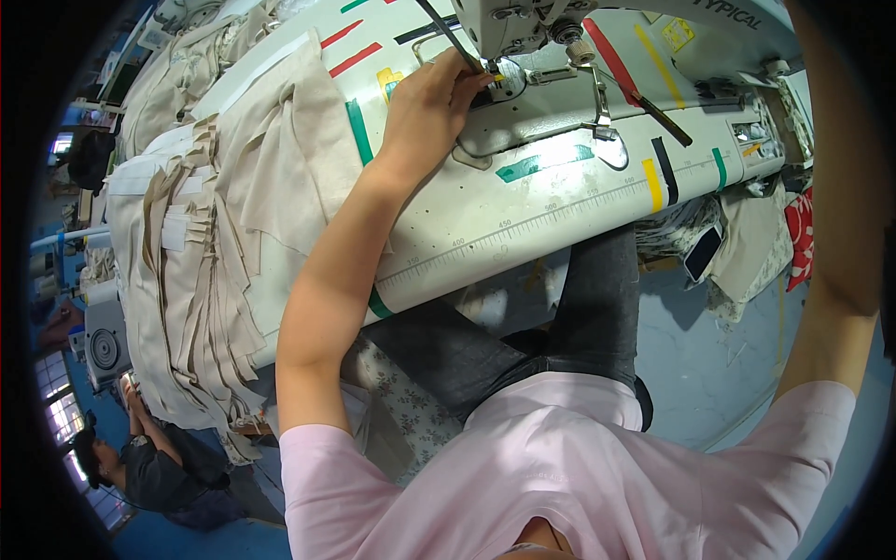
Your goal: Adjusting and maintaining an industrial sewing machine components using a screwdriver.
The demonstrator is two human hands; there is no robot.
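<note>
My left hand reaches to the needle area of a white sewing machine. Its thumb and fingers are pinched together beside the presser foot. Whatever they hold, if anything, is too small or hidden to make out. A dark thin bar slants down to the fingertips; I cannot tell whether the hand touches it. My right arm stretches up along the right edge, and its hand is outside the picture.
Beige fabric pieces are heaped left of my arm. Dark tweezers lie right of the needle on the machine bed, marked with coloured tape and a ruler scale. A phone rests below right. Another person sits at lower left.
</note>
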